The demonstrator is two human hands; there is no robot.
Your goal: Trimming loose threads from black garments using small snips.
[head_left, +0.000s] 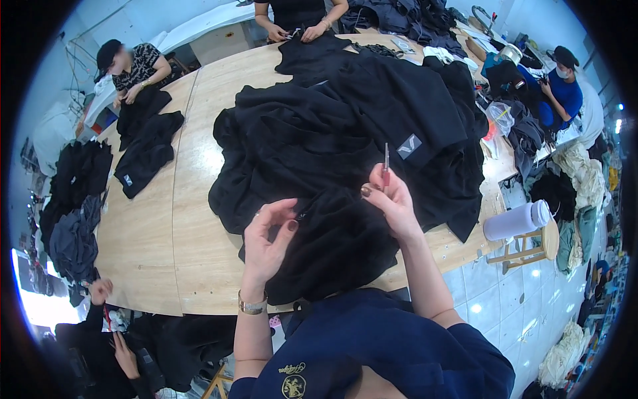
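Observation:
A large heap of black garments [292, 139] spreads over the wooden table in front of me. At the near part of the heap, my left hand [268, 243] pinches a fold of a black garment [332, 243] between thumb and fingers. A small pale mark shows at the pinched spot. My right hand [392, 199] is raised over the cloth, closed around a small red-handled tool [386, 174] with a thin metal blade pointing away from me. Just beyond it, a dark grey patch with a white mark [409, 147] lies on one garment.
The wooden table [199, 233] curves around the heap. A lavender bottle [518, 220] stands at its right edge above a wooden stool [531, 246]. Co-workers handle black cloth at the far side, far left and near left; another sits at far right. Dark fabric piles [76, 233] line the left edge.

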